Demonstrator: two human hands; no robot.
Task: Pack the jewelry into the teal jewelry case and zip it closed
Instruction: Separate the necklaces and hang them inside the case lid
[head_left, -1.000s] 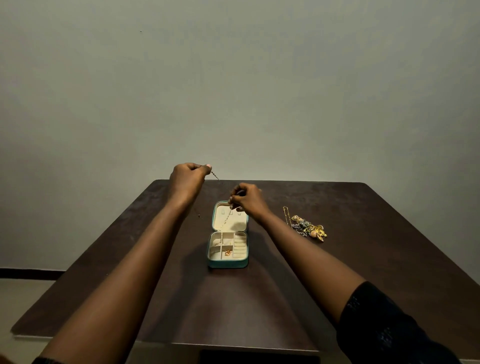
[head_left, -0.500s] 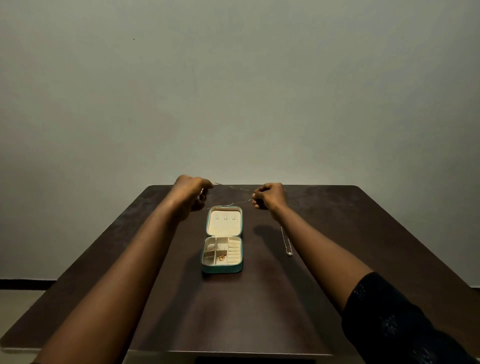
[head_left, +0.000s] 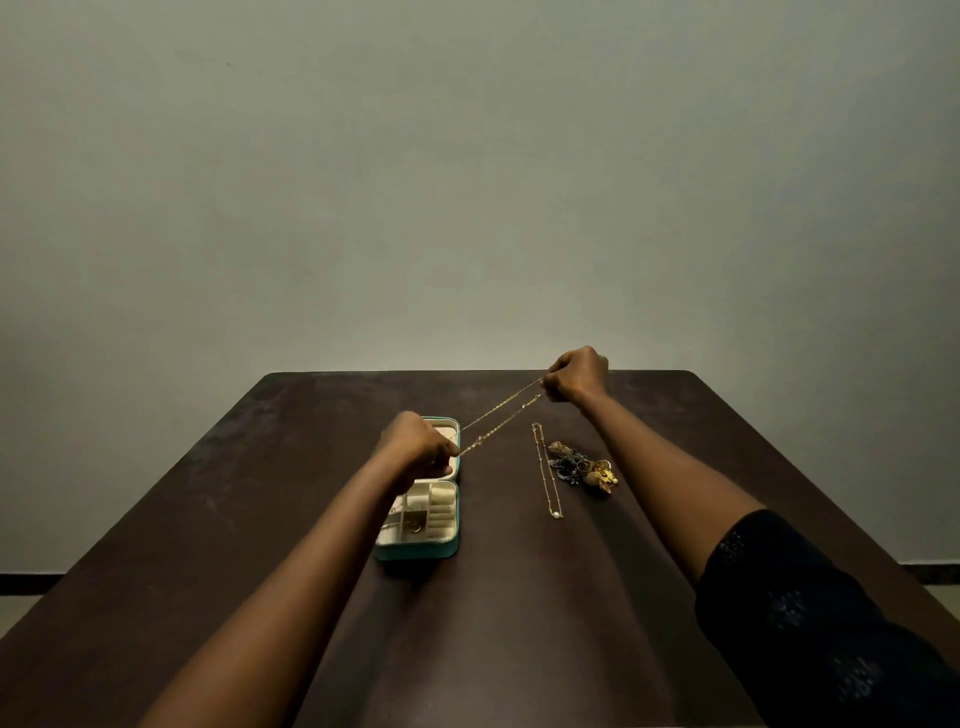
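Plainly, the gold chain (head_left: 501, 418) was off the table (head_left: 519, 623), pulled into a taut double line between the two hands. Its long axis ran on a slant from the left hand (head_left: 415, 449), low over the case, up and away to the right hand (head_left: 577, 375), which was raised near the table's far edge. Both hands were well apart, each with fingers curled and pinching one end of the chain. The left hand was much the nearer to the teal jewelry case (head_left: 415, 552) and hung directly over its open lid (head_left: 451, 427), so the chain would probably have to be fed down from that end while the right hand brought the slack inward. The case lay flat and unzipped, with its cream base toward the person. One small compartment held a gold ring (head_left: 415, 528), beside the padded ring rolls (head_left: 441, 512); the left forearm hid the other compartments. Right of the case, apart from it, a second necklace (head_left: 544, 467) lay stretched on the table, with a heap of mixed jewelry (head_left: 584, 470) just beside it, not yet packed.
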